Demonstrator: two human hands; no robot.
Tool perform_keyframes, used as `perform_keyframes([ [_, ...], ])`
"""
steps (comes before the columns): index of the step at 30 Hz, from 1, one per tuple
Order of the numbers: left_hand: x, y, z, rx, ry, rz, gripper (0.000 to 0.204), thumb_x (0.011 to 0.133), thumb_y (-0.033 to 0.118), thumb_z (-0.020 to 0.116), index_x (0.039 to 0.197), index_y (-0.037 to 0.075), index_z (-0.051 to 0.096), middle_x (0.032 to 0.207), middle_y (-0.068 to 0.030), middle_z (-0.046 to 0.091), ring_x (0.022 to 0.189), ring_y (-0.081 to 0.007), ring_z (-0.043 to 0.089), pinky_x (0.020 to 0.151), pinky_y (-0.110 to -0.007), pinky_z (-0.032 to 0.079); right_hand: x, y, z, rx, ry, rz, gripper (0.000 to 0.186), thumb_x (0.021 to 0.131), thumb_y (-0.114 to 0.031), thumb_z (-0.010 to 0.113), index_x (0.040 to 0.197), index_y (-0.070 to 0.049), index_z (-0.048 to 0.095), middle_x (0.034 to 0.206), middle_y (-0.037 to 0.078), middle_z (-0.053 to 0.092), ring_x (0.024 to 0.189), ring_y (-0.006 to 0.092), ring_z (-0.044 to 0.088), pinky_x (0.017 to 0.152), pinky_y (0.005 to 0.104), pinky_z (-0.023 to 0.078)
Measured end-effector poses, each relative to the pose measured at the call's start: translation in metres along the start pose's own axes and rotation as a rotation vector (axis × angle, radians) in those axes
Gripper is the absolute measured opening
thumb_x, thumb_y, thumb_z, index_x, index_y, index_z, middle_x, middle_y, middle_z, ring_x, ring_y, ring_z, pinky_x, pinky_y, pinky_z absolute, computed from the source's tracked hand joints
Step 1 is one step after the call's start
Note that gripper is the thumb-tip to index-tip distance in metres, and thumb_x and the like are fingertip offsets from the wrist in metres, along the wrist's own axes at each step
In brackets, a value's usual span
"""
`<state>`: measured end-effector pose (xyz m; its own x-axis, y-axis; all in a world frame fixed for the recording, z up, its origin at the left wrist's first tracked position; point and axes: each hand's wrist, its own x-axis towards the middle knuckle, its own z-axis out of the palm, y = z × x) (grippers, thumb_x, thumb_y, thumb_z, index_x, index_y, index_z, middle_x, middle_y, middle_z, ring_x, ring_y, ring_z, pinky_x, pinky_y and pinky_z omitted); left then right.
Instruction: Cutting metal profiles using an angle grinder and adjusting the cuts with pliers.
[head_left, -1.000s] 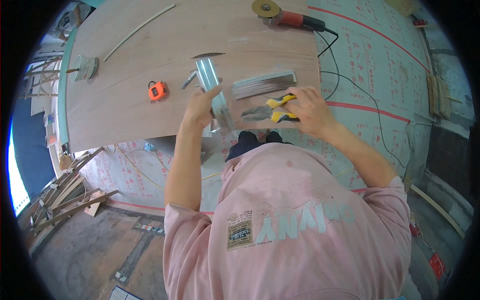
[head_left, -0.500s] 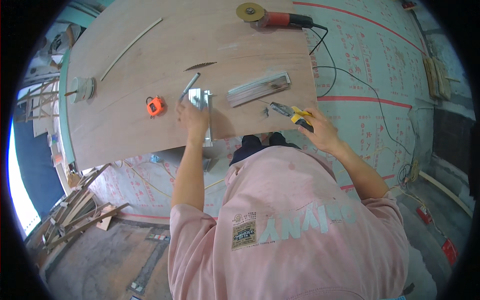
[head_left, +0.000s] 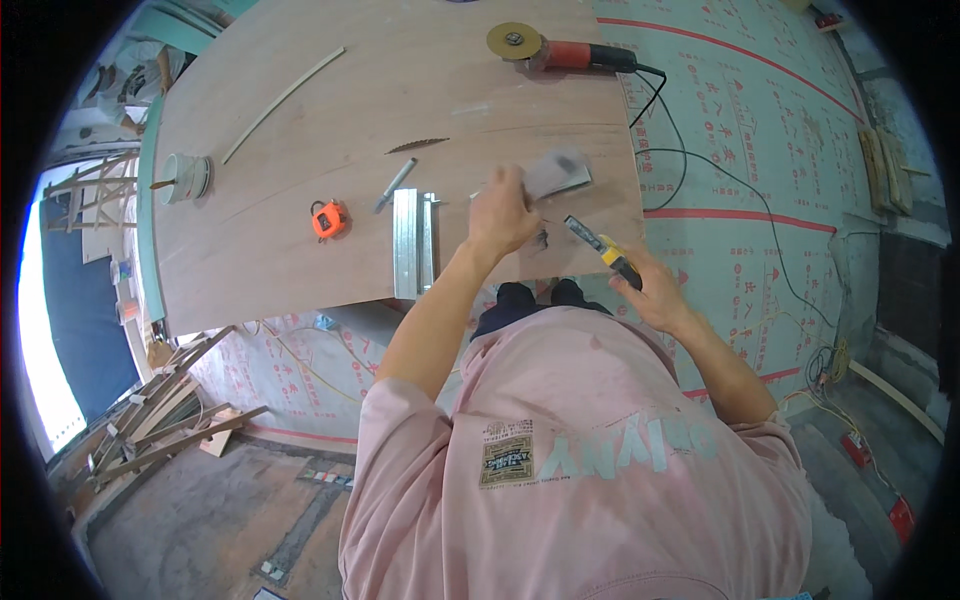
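Observation:
My left hand point(head_left: 505, 212) is closed on a metal channel piece point(head_left: 550, 175), which is smeared by motion above the wooden board point(head_left: 270, 190). Part of another metal piece point(head_left: 578, 180) shows under it. In my right hand point(head_left: 655, 288) are pliers point(head_left: 605, 250) with yellow and black handles, their jaws pointing up and left near the board's front edge. Left of my left forearm, metal channel pieces point(head_left: 406, 245) lie side by side, reaching the front edge. A grey marker-like stick point(head_left: 396, 184) rests just beyond them. Farther left sits an orange tape measure point(head_left: 328, 219).
At the board's far right is a red and black angle grinder point(head_left: 560, 54), its cord trailing off right. A saw blade piece point(head_left: 418, 145), a thin strip point(head_left: 284, 104) and a white bucket point(head_left: 186, 178) are also on the board. Scrap wood point(head_left: 165, 415) is piled on the floor at left.
My left hand has left the marker and left-hand metal pieces, moved right, and taken hold of a metal piece there. The pliers in my right hand have turned a little.

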<state>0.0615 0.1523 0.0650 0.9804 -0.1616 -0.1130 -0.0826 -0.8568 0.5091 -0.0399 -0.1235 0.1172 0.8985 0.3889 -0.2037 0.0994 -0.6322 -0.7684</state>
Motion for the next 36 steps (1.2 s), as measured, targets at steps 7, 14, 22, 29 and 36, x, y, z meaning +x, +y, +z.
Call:
perform_keyframes([
  [7,-0.014,-0.004,-0.071,-1.716,0.477,-0.512,0.022,0.092,0.013,0.068,0.106,0.012,0.05,0.082,-0.0003,0.05,0.07,-0.0113,0.052,0.061,-0.03,0.045,0.015,-0.045,-0.012,0.327,-0.277,0.058,0.022,0.095,-0.018,0.066,0.11,-0.002,0.063,0.088,0.004,0.063,0.077,0.0145,0.058,0.07,0.0322,0.048],
  [14,-0.033,0.009,-0.092,-1.717,0.502,-0.434,0.022,0.092,0.011,0.069,0.103,0.014,0.05,0.092,0.0025,0.049,0.084,-0.009,0.05,0.073,-0.03,0.044,0.03,-0.079,-0.01,0.397,-0.416,0.059,0.026,0.097,-0.028,0.066,0.102,-0.003,0.063,0.088,0.011,0.066,0.082,0.0243,0.06,0.079,0.0371,0.047],
  [22,-0.046,0.01,-0.092,-1.734,0.519,-0.402,0.027,0.092,0.01,0.07,0.108,0.011,0.048,0.094,0.0018,0.05,0.087,-0.0101,0.052,0.076,-0.032,0.046,0.029,-0.083,-0.003,0.367,-0.411,0.099,0.029,0.097,-0.03,0.066,0.101,-0.001,0.062,0.08,0.011,0.059,0.076,0.0245,0.054,0.074,0.0372,0.045],
  [29,-0.044,0.006,-0.083,-1.692,0.544,-0.378,0.022,0.094,0.018,0.068,0.104,0.014,0.05,0.075,0.0018,0.051,0.062,-0.0109,0.053,0.051,-0.031,0.049,0.028,-0.091,-0.005,0.308,-0.434,0.187,0.033,0.096,-0.031,0.067,0.105,0.001,0.063,0.08,0.013,0.058,0.074,0.0269,0.052,0.073,0.0393,0.044],
  [36,-0.044,0.01,-0.087,-1.732,0.514,-0.426,0.022,0.093,0.019,0.069,0.102,0.015,0.049,0.074,0.0018,0.05,0.062,-0.0111,0.053,0.051,-0.032,0.049,0.027,-0.088,-0.001,0.302,-0.423,0.168,0.03,0.099,-0.031,0.065,0.104,-0.001,0.062,0.085,0.006,0.06,0.078,0.017,0.053,0.075,0.0332,0.045],
])
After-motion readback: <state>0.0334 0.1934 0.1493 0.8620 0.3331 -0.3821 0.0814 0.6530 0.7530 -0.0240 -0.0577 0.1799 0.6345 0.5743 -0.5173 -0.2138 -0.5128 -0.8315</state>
